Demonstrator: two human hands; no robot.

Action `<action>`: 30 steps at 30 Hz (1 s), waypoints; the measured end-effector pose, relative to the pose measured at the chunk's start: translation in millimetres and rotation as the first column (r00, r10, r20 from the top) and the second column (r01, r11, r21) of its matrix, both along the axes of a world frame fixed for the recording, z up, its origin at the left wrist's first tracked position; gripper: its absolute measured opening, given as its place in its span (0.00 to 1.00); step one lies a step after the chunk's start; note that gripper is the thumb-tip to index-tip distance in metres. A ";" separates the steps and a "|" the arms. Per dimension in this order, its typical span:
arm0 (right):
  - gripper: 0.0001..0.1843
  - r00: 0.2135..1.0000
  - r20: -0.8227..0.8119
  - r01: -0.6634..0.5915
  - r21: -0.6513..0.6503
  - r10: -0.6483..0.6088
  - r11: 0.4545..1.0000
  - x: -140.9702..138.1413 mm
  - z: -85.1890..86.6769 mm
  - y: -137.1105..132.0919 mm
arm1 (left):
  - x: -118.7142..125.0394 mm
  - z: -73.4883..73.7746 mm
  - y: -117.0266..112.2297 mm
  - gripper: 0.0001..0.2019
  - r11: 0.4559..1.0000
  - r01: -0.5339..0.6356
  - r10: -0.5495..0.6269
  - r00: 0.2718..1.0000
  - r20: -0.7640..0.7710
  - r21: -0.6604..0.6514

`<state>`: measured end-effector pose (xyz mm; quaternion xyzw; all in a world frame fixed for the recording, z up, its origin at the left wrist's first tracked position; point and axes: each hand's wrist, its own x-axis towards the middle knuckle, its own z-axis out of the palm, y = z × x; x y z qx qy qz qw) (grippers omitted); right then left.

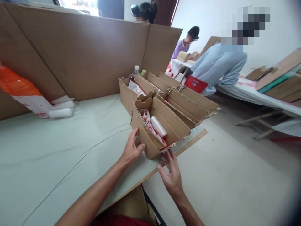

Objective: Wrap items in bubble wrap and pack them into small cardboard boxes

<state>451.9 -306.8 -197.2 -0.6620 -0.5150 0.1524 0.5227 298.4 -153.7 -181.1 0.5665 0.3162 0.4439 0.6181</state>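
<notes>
An open cardboard box (143, 133) stands at the table's right edge, holding a clear plastic roll (158, 126) and a red-and-white printed packet (147, 118). My left hand (132, 147) is at the box's near left side, fingers apart, its fingertips at the cardboard. Beneath the box's near right corner is my right hand (171, 172), palm turned up, fingers spread and fingertips at the lower edge. Neither hand is wrapped around anything. Beyond this box sits a second cardboard box (125, 96) with a white and dark red packet (136, 88) inside.
More cardboard boxes (190, 103) stand along the table's right edge. A tall cardboard panel (94, 56) borders the back. At left lie an orange bag (17, 83) and clear plastic rolls (61, 108). A bottle (136, 70) stands behind the boxes. Other people sit beyond.
</notes>
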 end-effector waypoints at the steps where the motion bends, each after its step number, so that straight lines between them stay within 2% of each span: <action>1: 0.31 1.000 -0.022 0.001 -0.001 -0.001 1.000 1.6 -0.6 3.2 | 5.0 -4.7 -2.4 0.43 1.000 0.025 -0.025 1.000 -0.005 0.016; 6: 0.33 0.993 -0.120 -0.007 -0.031 0.003 0.999 11.3 0.0 23.0 | 22.8 -20.7 7.7 0.45 0.995 0.073 -0.067 0.995 -0.077 0.074; 10: 0.29 0.995 -0.100 -0.019 -0.037 0.015 0.999 17.6 -4.4 25.7 | 23.9 -27.2 16.0 0.42 0.989 0.075 -0.055 0.988 -0.147 0.130; 14: 0.15 0.986 0.159 -0.059 0.034 0.053 0.998 18.2 -14.8 17.1 | 1.6 -32.2 -0.2 0.29 0.969 0.108 -0.050 0.967 -0.249 0.224; 17: 0.13 0.925 0.374 -0.131 0.146 0.068 0.981 12.8 -21.6 15.8 | -22.7 -33.4 -20.7 0.19 0.917 0.145 -0.001 0.933 -0.361 0.371; 21: 0.18 0.846 0.531 -0.169 0.171 0.054 0.971 3.8 -27.7 19.9 | -44.7 -29.0 -42.8 0.19 0.830 0.166 0.115 0.884 -0.453 0.533; 25: 0.17 0.785 0.614 -0.223 0.145 0.089 0.964 6.3 -33.0 19.9 | -45.1 -23.0 -54.2 0.16 0.814 0.143 0.169 0.869 -0.464 0.563; 30: 0.15 0.698 0.707 -0.304 0.145 0.117 0.941 18.6 -36.1 26.9 | -39.1 -18.5 -47.2 0.16 0.814 0.129 0.226 0.828 -0.513 0.566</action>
